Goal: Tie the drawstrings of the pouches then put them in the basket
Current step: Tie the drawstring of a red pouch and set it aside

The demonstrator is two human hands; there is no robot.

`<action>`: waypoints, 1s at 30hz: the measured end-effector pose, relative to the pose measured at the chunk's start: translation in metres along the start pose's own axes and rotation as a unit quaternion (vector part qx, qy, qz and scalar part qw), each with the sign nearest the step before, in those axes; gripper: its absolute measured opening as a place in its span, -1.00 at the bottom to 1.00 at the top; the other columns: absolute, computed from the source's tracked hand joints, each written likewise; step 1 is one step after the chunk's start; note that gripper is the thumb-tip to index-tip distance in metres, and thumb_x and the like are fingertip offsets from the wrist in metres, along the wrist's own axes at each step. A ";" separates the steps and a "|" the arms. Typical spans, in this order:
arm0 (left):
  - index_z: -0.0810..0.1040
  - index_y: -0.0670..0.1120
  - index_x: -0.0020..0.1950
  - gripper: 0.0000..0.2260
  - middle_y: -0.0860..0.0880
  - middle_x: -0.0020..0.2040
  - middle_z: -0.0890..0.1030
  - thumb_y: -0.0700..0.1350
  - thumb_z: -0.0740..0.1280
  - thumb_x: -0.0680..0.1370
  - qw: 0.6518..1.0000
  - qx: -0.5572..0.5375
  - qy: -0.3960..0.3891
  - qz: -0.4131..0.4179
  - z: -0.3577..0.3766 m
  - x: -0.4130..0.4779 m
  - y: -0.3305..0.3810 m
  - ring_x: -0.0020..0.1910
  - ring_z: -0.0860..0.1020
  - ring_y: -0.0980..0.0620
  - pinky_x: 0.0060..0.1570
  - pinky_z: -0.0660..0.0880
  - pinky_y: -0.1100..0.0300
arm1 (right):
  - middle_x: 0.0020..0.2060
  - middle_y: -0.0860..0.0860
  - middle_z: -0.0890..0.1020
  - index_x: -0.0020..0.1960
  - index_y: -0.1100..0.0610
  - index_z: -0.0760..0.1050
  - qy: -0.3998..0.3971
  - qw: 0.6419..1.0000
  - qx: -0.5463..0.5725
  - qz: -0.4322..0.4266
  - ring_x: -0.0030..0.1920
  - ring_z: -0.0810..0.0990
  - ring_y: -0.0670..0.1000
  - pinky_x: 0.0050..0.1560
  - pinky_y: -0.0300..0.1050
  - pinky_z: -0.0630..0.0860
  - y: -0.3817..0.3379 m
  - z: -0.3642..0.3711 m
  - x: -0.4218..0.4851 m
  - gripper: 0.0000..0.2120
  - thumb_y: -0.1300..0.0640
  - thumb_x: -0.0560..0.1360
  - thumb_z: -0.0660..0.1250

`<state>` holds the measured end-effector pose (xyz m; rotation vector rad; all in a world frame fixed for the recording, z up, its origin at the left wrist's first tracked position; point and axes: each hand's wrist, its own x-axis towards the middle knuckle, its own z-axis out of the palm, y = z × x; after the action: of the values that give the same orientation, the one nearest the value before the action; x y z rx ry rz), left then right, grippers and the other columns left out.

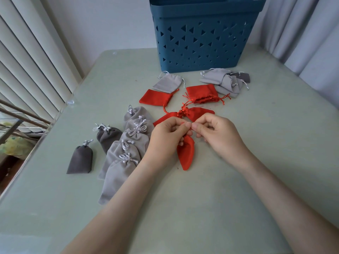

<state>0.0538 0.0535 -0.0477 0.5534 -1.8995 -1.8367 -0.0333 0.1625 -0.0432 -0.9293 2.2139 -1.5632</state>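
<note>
I hold the red pouch [186, 154] just above the table [201, 189], near its middle; its body hangs below my hands. My left hand [167, 137] and right hand [219, 133] meet thumb to thumb, and the fingers [188, 125] of each are clamped on the red drawstrings [182, 123] at the pouch neck.

Step in hand, as I judge it: forming the knot.
1. Keep the neck gathered tight before crossing the cords.
2. Pinch close to the neck; the cord looks thin and slick, so a long grip may let it slip.
3. Pull both ends evenly, or the knot will likely sit crooked.

The pouch fabric is soft and matte and folds to a rounded point at the bottom. The row of grey pouches [126, 149] on my left looks like velvet, with pale cords already knotted. The blue basket [207, 43] at the far edge is rigid plastic, pierced with triangular holes.
</note>
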 end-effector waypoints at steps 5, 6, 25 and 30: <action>0.53 -0.19 -0.17 -0.87 0.04 -0.38 0.58 -0.23 0.29 0.57 0.999 -0.013 0.006 -0.035 0.002 0.001 -0.001 -0.49 0.38 0.20 -0.44 0.38 0.35 | -0.42 -0.07 0.55 -0.19 0.19 0.55 0.054 0.990 -0.094 -0.087 -0.38 0.46 -0.08 -0.27 -0.22 0.41 0.000 0.003 -0.002 -0.91 0.21 0.49 0.37; 0.53 -0.19 -0.17 -0.86 0.04 -0.39 0.58 -0.23 0.28 0.58 0.999 -0.019 -0.006 -0.046 0.001 0.001 -0.001 -0.50 0.37 0.21 -0.44 0.38 0.36 | -0.42 -0.08 0.54 -0.19 0.19 0.54 0.059 0.988 -0.103 -0.102 -0.38 0.45 -0.10 -0.27 -0.24 0.40 -0.001 0.003 -0.002 -0.91 0.21 0.49 0.37; 0.56 -0.12 -0.18 -0.86 -0.01 -0.43 0.52 -0.25 0.29 0.56 0.990 -0.133 0.045 -0.006 0.002 0.001 0.002 -0.42 0.44 0.09 -0.39 0.39 0.31 | -0.37 0.10 0.56 -0.24 0.15 0.45 0.021 0.996 0.024 -0.081 -0.35 0.48 0.01 -0.25 -0.08 0.44 0.001 0.018 -0.003 -0.84 0.25 0.51 0.34; 0.59 -0.05 -0.19 -0.87 0.00 -0.38 0.53 -0.19 0.33 0.55 0.993 -0.093 0.058 0.045 0.004 0.000 0.000 -0.34 0.42 0.05 -0.29 0.38 0.23 | -0.42 0.00 0.48 -0.21 0.12 0.44 0.007 0.994 0.049 -0.102 -0.39 0.38 -0.02 -0.35 -0.21 0.32 0.000 0.012 0.000 -0.87 0.18 0.51 0.30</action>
<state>0.0517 0.0565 -0.0478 0.4911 -1.6300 -1.8566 -0.0264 0.1539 -0.0477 -1.1480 2.0846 -1.7538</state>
